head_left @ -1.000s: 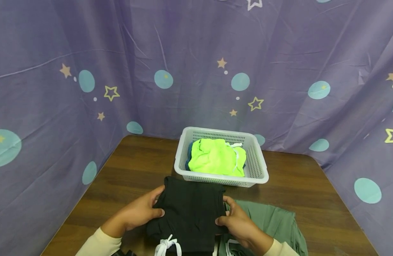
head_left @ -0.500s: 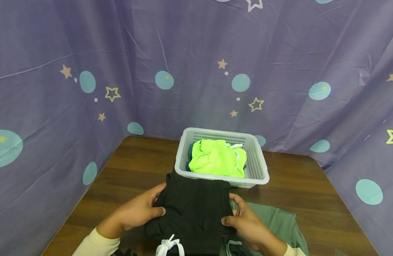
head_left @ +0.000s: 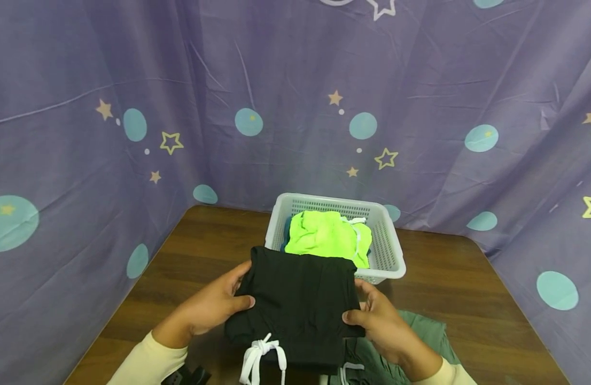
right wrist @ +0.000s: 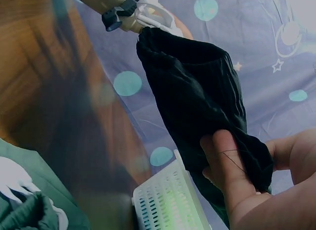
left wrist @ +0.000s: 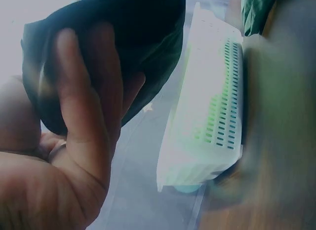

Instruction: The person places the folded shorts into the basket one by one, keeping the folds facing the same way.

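Observation:
Between my two hands hangs a folded black drawstring garment (head_left: 300, 299), its white cord (head_left: 261, 353) tied in a bow at the near edge. My left hand (head_left: 214, 305) grips its left side, thumb on top and fingers beneath. On the other side my right hand (head_left: 384, 321) pinches the cloth the same way. In the right wrist view the black garment (right wrist: 192, 87) is lifted above the table, fingers under it. Its far edge overlaps the front rim of a white perforated basket (head_left: 394, 256) in the head view. A neon green garment (head_left: 324, 235) lies inside that basket.
A dark green garment (head_left: 422, 331) with a pale cord lies on the brown wooden table (head_left: 218, 230), right of and below the black one. Dark blue cloth (head_left: 287, 230) shows under the neon garment. A purple patterned curtain (head_left: 286, 80) stands behind the table.
Both hands have raised the black garment and carried it forward and slightly right, so it now covers part of the basket's front. More of the white cord shows. The basket and green garment stay put.

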Demonstrator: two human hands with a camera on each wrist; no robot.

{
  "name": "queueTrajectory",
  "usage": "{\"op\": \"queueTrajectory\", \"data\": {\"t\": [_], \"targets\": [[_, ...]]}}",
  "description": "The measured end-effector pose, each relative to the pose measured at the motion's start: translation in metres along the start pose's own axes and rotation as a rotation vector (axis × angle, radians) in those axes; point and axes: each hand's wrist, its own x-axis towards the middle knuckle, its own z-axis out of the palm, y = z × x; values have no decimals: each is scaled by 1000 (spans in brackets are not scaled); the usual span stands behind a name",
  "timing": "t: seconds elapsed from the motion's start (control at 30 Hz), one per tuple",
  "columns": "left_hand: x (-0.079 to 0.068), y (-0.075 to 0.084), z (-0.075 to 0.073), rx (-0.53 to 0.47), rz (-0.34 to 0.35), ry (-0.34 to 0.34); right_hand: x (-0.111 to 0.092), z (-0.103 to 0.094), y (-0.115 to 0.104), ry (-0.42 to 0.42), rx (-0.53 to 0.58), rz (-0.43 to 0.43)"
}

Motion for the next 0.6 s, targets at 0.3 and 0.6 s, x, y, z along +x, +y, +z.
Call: {"op": "queueTrajectory", "data": {"t": [0.3, 0.6], "targets": [[22, -1, 4, -106, 0, 73, 6, -13, -10, 87, -87, -2], [49, -2, 9, -212, -13, 142, 18, -29, -18, 131, -52, -31]]}}
